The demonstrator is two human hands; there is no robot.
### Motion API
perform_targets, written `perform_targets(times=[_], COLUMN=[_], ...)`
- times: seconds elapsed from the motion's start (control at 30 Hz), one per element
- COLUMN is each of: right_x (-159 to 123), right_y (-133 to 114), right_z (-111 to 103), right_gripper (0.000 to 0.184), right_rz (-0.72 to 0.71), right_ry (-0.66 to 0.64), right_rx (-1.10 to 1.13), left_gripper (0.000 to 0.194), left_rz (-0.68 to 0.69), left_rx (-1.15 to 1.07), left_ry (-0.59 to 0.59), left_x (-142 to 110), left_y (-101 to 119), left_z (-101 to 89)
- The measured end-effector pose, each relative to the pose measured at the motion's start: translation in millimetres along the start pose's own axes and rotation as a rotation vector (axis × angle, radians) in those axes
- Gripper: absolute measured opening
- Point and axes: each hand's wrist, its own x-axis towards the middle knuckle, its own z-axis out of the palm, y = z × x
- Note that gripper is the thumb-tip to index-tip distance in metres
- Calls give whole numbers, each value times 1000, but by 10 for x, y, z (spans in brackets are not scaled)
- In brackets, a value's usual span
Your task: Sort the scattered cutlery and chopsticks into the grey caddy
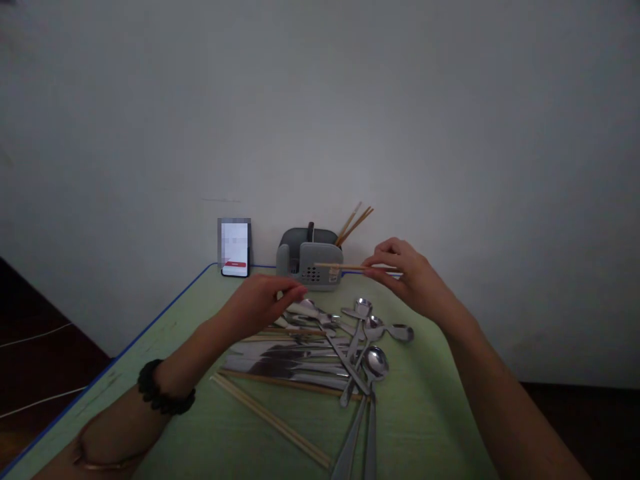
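My right hand [403, 272] is raised over the table's back right, pinching a wooden chopstick [340, 267] that points level to the left, in front of the grey utensil holder [320, 257]. I cannot tell whether it is one stick or a close pair. My left hand [267, 300] hovers left of the holder with thumb and fingertips pressed together; whatever is between them does not show. Below the fingertips lies a heap of metal spoons [376, 363], with several table knives [285, 365] laid side by side. Chopsticks [273, 420] lie in front and among the cutlery.
Inside the holder, thin sticks [356, 225] lean out to the right, and a dark handle [311, 231] stands at the back. A lit phone [235, 248] leans on the wall at the back left. The green table [420, 427] has a blue edge against a white wall.
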Motion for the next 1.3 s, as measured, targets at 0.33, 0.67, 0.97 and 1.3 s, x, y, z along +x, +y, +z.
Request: perform_targets(times=[0.33,0.67,0.97,1.3], right_x=[82,664,919,1242], right_y=[188,260,250,443], right_z=[47,191,341,682], right_gripper=[19,30,19,12], right_rz=[133,99,86,315], right_ry=[480,659,675,253], right_rx=[181,375,302,106], left_gripper=[34,34,34,33], left_rz=[163,82,67,49], left_rx=[124,196,210,219], left_ry=[-20,-56,-83,-103], left_x=[-68,-139,-133,-132], left_y=[-353,-374,-339,-290], left_z=[745,938,910,854])
